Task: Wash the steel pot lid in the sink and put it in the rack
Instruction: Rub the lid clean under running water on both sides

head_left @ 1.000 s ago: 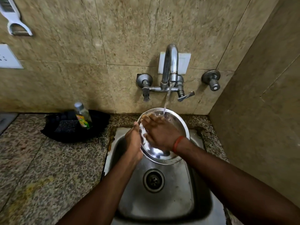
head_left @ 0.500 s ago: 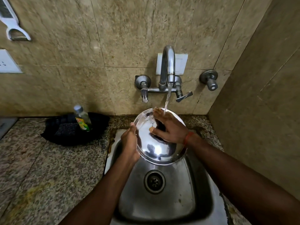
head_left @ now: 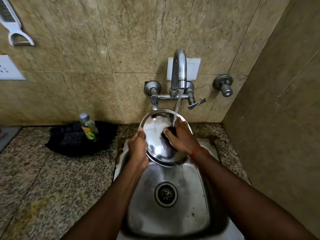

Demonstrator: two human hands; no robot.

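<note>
- The steel pot lid [head_left: 156, 135] is held tilted above the sink [head_left: 173, 213], under the tap [head_left: 179, 71] stream.
- Its left rim is clamped by the left hand [head_left: 137, 149]; the right hand [head_left: 181, 137] is closed around the dark central knob.
- The lid is judged stiff, light and slippery when wet; the rim and knob are the best holds.
- No rack is visible.

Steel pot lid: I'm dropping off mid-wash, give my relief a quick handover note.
Left hand: grips the steel pot lid by its left rim, tilted over the sink.
Right hand: on the lid's face around its dark knob, under the running stream from the tap.
Done: lid is wet and being rinsed; how clean it is, I cannot tell.
Left: finish the rinse, shut the tap, put the lid in the rack, which is not in view.
</note>
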